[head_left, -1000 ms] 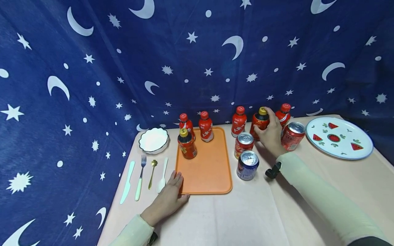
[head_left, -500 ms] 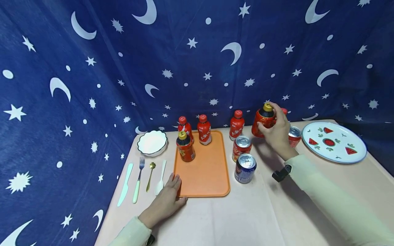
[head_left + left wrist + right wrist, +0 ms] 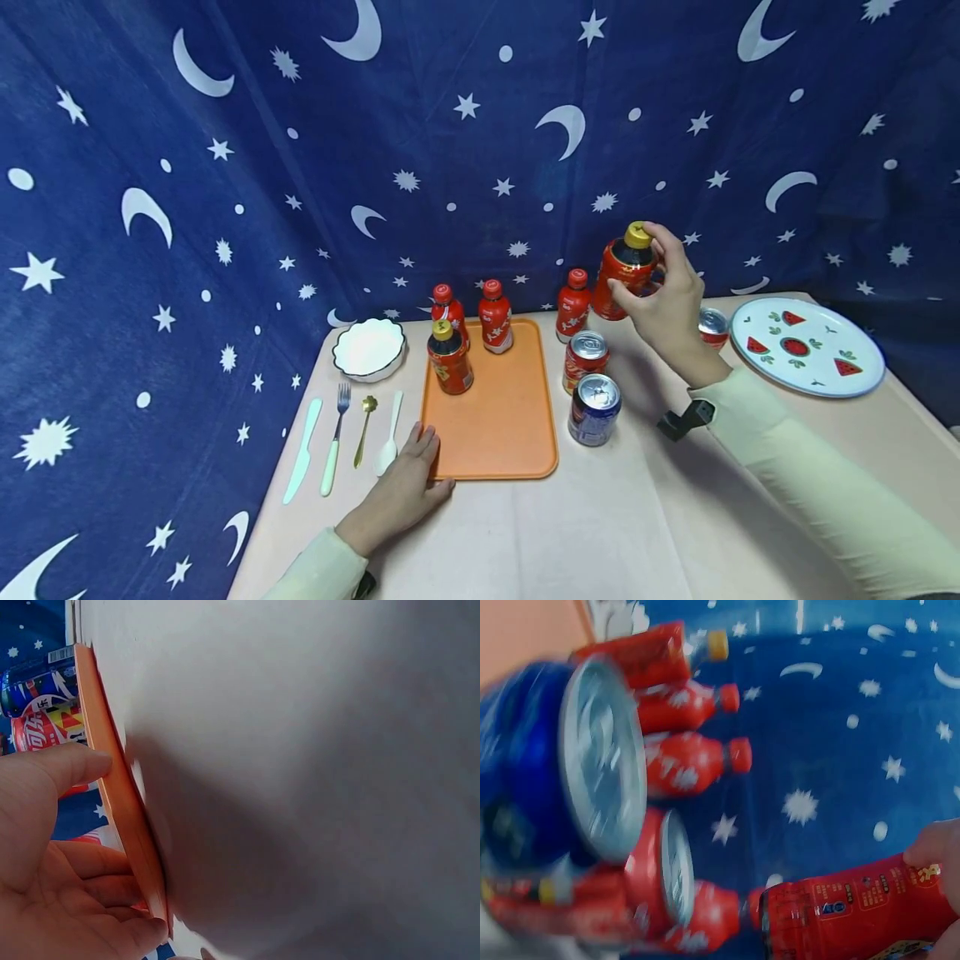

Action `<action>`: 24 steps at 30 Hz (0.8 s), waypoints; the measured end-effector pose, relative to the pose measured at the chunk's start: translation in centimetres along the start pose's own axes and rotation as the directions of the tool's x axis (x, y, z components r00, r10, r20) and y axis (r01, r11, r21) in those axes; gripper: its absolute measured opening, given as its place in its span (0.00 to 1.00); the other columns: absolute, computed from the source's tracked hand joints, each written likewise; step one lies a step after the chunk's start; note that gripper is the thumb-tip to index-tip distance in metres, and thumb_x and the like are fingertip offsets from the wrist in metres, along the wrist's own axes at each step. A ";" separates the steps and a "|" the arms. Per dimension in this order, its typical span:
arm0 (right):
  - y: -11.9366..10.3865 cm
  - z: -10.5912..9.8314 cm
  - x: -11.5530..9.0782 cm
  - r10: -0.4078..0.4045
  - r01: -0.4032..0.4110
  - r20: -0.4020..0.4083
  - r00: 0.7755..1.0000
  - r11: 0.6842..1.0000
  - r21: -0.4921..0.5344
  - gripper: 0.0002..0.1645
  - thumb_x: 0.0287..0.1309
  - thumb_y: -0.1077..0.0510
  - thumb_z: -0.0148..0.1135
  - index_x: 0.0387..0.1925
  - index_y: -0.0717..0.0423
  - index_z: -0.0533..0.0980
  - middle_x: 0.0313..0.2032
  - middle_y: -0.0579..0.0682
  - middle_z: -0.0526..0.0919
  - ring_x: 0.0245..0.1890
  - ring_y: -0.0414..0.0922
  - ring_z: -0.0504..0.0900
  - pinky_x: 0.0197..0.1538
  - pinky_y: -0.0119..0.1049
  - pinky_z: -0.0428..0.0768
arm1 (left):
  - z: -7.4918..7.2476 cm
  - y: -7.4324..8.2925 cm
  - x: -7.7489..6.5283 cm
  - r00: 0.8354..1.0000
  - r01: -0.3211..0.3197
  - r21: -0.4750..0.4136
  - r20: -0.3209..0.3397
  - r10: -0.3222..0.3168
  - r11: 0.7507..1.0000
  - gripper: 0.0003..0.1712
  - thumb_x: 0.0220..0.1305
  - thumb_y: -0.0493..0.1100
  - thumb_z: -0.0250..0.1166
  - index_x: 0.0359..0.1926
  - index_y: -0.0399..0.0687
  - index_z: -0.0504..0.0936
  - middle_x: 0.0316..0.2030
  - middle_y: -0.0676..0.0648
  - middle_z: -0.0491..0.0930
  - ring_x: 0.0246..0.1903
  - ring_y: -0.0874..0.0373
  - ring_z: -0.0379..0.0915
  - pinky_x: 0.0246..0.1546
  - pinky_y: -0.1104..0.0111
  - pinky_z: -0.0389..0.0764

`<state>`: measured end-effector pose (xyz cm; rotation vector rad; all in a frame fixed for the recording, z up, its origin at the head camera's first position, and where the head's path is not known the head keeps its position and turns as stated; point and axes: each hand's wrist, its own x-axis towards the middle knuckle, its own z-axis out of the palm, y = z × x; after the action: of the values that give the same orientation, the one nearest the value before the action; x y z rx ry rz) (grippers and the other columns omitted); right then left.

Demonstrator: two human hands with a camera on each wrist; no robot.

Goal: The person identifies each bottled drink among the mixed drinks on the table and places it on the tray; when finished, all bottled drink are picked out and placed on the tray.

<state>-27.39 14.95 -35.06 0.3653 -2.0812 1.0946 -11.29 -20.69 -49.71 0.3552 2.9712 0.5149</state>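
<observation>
Head view: the right grip [image 3: 667,308] clasps a bottle [image 3: 624,275] between thumb and fingers, holding it off the bench [image 3: 540,542] near the far edge. Just left stands a red-capped bottle [image 3: 573,308]; I cannot tell whether the two touch. The left grip [image 3: 401,496] is released, its fingers laid on the near-left corner of the tray [image 3: 498,442]. Three bottles [image 3: 450,367] crowd the tray's far-left corner; orange floor shows along its near and right sides. A narrow strip of bench parts its right edge from the red can [image 3: 585,362] and blue can [image 3: 595,410]. The plate [image 3: 847,367] nearly reaches the bench's right edge; the bowl [image 3: 369,348] and cutlery [image 3: 335,442] line the left.

Left wrist view: the thumb [image 3: 75,765] touches the tray's wall, beside a wide stretch of bench.

Right wrist view, partly blurred: the clasped bottle's base is in front of the curtain [image 3: 802,750], right of the cans.
</observation>
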 end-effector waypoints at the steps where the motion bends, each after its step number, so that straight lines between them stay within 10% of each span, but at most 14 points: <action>1: -0.5 0.2 0.0 -0.004 0.004 0.006 1.000 1.000 0.013 0.48 0.40 0.62 0.72 0.63 0.37 0.61 0.52 0.53 0.77 0.46 0.51 0.79 0.41 0.50 0.80 | 0.0 0.0 0.0 1.000 -0.001 -0.001 0.001 0.001 1.000 0.44 0.57 0.59 0.60 0.65 0.35 0.61 0.67 0.38 0.56 0.69 0.45 0.39 0.65 0.53 0.53; 24: -6.3 10.1 -4.7 -0.013 -0.007 0.176 0.984 0.994 0.109 0.48 0.36 0.60 0.74 0.62 0.40 0.63 0.46 0.54 0.76 0.42 0.47 0.76 0.39 0.43 0.79 | 0.0 -0.1 0.0 1.000 -0.007 -0.009 0.001 0.007 1.000 0.44 0.56 0.59 0.61 0.65 0.34 0.61 0.66 0.38 0.56 0.69 0.45 0.40 0.65 0.53 0.54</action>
<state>-25.62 2.76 -38.38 0.5362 -2.1781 1.2158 -11.27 -20.83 -49.73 0.3654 2.9668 0.5282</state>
